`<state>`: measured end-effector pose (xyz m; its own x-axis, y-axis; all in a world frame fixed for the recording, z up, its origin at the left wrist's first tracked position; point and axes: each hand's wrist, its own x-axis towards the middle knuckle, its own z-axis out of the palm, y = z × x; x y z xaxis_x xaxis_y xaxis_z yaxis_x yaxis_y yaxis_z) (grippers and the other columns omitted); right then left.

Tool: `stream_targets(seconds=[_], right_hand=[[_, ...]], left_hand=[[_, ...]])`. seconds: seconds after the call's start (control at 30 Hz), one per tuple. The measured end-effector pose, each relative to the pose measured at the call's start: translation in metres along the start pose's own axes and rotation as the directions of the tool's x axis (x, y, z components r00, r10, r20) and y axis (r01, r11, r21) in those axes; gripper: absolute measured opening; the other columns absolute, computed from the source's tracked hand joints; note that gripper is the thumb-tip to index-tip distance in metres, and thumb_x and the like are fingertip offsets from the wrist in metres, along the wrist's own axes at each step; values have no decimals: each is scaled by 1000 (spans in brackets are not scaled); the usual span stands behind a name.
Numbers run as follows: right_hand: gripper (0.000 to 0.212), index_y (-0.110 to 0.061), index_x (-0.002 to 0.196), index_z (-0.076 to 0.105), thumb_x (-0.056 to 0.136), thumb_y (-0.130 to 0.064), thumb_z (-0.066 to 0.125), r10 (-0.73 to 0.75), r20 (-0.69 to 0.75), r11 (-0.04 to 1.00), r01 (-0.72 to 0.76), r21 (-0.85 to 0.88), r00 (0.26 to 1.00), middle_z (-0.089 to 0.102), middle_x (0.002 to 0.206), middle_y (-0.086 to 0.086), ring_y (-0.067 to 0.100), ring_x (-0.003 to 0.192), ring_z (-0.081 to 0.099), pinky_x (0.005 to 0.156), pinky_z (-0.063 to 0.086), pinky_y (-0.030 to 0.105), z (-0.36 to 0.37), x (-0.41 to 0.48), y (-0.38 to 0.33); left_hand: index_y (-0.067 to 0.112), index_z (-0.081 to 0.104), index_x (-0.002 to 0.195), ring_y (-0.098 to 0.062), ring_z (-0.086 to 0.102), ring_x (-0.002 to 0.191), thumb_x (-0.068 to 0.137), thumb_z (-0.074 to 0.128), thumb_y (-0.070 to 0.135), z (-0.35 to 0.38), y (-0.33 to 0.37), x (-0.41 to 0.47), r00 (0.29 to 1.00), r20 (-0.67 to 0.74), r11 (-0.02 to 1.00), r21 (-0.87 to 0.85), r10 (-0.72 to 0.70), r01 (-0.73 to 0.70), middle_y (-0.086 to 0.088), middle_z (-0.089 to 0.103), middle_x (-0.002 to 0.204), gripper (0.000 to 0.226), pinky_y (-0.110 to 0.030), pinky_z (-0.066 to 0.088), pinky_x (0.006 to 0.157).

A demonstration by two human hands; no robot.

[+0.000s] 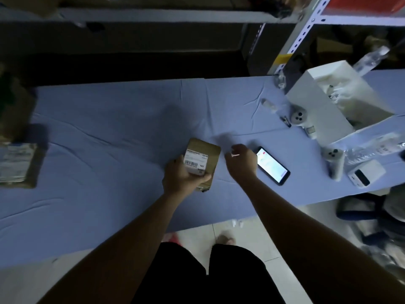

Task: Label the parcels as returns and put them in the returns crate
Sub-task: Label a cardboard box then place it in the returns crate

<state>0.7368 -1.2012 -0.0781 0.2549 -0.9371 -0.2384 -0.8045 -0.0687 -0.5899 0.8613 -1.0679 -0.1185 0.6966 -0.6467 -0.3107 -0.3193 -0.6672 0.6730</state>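
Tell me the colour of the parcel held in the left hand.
Brown parcel, with a white barcode label on top, gripped by the left hand; head view.

I'm seeing a brown parcel bearing a white barcoded label, lying over a blue-clothed table.

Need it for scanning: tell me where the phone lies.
In the head view, the phone lies screen-up on the blue table, just right of the right hand.

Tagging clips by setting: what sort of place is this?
Probably a warehouse or parcel-handling room: the left hand grips a small brown cardboard parcel with a white barcode label, over a blue-covered table, beside grey perforated metal shelving.
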Motion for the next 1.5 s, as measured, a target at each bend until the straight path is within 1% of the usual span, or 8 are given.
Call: stream_targets(seconds=[0.3,0.47,0.67,0.93,1.03,1.2,1.33,1.5], right_hand=[[55,-22,130,55,78,-29,72,-25,172,946,79,-314,985,55,130,11,31,126,48,100,42,39,-39,69,68],[78,-24,141,35,78,-47,75,73,262,828,88,-553,962,37,144,11,31,134,34,104,33,49,-57,91,108],[85,-16,140,39,78,-67,67,-73,342,834,246,-495,937,46,133,13,32,125,46,96,46,47,-67,104,131],[86,-21,141,43,71,-53,81,-51,337,882,200,-426,940,50,132,13,32,126,47,94,47,46,-88,116,113],[81,-25,138,48,69,-50,81,-187,286,926,265,-267,940,52,122,13,31,121,48,91,49,44,-98,110,94],[65,-28,111,62,53,-53,76,-495,324,844,535,-42,806,62,94,0,17,90,57,64,43,20,-102,85,73],[56,-36,96,54,48,-58,74,-534,454,777,626,-70,714,60,89,0,19,89,56,66,43,27,-102,65,69],[79,-27,129,58,58,-41,88,-474,544,742,646,-176,693,53,112,6,25,109,47,81,45,34,-118,52,72]], left_hand=[[37,59,110,-25,64,99,20,74,80,18,35,2,995,-81,993,102,-52,60,1,66,103,101,-46,57,80],[33,52,131,-32,47,112,40,89,63,34,63,-24,978,-182,975,172,-105,137,-6,52,111,103,-53,48,89],[32,43,144,-32,42,109,49,88,62,56,73,-41,937,-316,965,163,-147,206,-8,46,113,108,-48,49,89],[26,26,153,-32,34,121,71,78,51,60,88,-53,960,-244,956,219,-139,194,-10,37,131,101,-50,43,96],[24,33,147,-32,40,114,68,80,43,55,84,-56,958,-269,978,154,-99,144,-9,46,124,94,-53,48,90],[25,48,130,-28,44,107,65,83,39,62,74,-61,925,-373,992,66,-77,109,-5,53,115,76,-51,49,85],[26,52,131,-29,44,110,65,84,38,65,70,-59,919,-389,994,59,-59,89,-5,54,118,74,-48,45,90],[27,53,132,-28,43,110,65,84,36,59,65,-56,916,-398,997,31,-54,72,-6,53,116,74,-47,43,92]])
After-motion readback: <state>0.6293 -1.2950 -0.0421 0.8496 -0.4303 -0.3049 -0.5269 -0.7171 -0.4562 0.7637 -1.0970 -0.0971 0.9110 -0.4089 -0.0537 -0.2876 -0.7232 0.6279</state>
